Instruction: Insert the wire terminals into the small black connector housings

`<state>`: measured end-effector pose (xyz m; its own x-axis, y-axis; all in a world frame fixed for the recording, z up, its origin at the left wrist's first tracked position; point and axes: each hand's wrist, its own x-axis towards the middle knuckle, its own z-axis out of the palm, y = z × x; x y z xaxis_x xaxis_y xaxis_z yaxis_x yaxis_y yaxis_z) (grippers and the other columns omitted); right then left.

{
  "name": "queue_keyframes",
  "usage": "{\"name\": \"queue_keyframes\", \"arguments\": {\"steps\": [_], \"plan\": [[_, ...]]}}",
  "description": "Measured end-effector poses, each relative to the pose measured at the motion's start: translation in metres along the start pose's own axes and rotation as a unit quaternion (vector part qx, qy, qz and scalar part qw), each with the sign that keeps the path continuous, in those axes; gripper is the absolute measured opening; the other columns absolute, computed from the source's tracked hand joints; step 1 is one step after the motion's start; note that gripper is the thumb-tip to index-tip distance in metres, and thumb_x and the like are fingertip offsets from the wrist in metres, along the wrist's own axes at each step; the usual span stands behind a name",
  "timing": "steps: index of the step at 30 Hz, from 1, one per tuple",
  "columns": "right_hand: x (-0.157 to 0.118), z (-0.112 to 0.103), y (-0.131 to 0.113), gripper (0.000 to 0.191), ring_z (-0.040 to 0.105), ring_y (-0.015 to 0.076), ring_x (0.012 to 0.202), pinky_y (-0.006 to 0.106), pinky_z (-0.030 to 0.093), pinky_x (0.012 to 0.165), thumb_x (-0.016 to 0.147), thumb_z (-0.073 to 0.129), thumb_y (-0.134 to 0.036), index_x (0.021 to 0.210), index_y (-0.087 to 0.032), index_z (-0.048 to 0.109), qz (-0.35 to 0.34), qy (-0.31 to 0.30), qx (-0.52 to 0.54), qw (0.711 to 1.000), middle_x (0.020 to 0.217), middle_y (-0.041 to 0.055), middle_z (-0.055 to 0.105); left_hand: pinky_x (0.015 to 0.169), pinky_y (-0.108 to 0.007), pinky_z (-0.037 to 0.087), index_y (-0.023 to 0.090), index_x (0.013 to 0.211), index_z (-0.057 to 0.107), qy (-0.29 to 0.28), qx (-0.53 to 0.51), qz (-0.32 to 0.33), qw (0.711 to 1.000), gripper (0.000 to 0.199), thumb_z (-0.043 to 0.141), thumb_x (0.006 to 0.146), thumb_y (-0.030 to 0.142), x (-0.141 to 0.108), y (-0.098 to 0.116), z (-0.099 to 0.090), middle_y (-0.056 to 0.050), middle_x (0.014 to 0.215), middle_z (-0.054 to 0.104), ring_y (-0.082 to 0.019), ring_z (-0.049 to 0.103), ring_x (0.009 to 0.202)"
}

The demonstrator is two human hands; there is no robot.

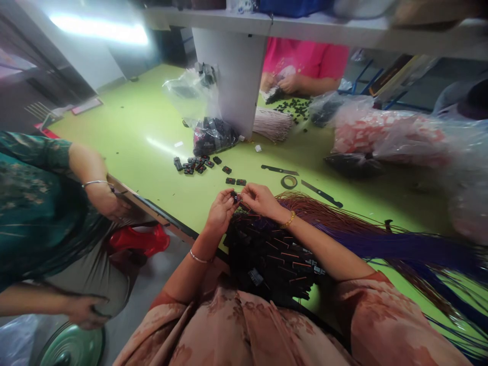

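Near the table's front edge my left hand (pixel 221 209) pinches a small black connector (pixel 234 196). My right hand (pixel 260 199) meets it there, its fingers closed at the connector's right side; what they grip is too small to make out. Below my hands lies a heap of black connectors (pixel 270 249) with short orange-brown wires. Long brown wires (pixel 324 208) and blue-purple wires (pixel 400 246) run off to the right. Just beyond my hands are two black connectors (pixel 241 182), and farther left a small pile of them (pixel 196 165).
A black tape roll (pixel 288 182) lies between two dark blades (pixel 280 170) (pixel 322 193). Clear bags (pixel 215 136) stand by a white post (pixel 234 81). A person in pink (pixel 305 63) works across the table (pixel 133 117); another in green (pixel 34 198) sits left.
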<state>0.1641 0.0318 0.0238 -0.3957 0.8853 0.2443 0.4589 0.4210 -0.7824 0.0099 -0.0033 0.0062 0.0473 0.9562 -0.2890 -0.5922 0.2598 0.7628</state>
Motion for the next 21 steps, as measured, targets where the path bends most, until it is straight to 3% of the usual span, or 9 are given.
{"name": "queue_keyframes", "arguments": {"steps": [13,17,21], "plan": [[-0.0011,0.0019,-0.0006,0.015,0.04,0.0095,0.052,0.023,0.027,0.053,0.079,0.048,-0.023,0.065,-0.018,0.05,0.023,-0.003,-0.061,0.998,0.058,-0.0018,0.052,0.09,-0.028,0.046,0.021,0.101,0.054,-0.023,0.047,0.021,0.998,0.03,0.066,0.073,0.018,-0.0015,0.0,-0.0002,-0.003,0.1,0.061,-0.011,0.06,0.091],[-0.002,0.0013,-0.0015,0.015,0.042,0.0099,0.053,0.023,0.028,0.053,0.079,0.049,-0.024,0.066,-0.018,0.05,0.027,-0.007,-0.051,0.998,0.058,-0.0017,0.053,0.087,-0.027,0.047,0.021,0.102,0.055,-0.017,0.088,0.055,0.994,0.031,0.066,0.073,0.019,-0.0032,0.0001,0.0017,-0.003,0.099,0.061,-0.012,0.059,0.091],[-0.0031,-0.0003,-0.0046,0.011,0.044,0.011,0.056,0.023,0.03,0.056,0.078,0.05,-0.022,0.068,-0.018,0.05,-0.015,-0.001,-0.075,0.997,0.063,-0.0002,0.055,0.086,-0.028,0.046,0.019,0.102,0.057,-0.021,0.118,0.102,0.988,0.029,0.065,0.074,0.02,-0.003,-0.0015,0.0016,-0.003,0.096,0.061,-0.012,0.059,0.089]]}}
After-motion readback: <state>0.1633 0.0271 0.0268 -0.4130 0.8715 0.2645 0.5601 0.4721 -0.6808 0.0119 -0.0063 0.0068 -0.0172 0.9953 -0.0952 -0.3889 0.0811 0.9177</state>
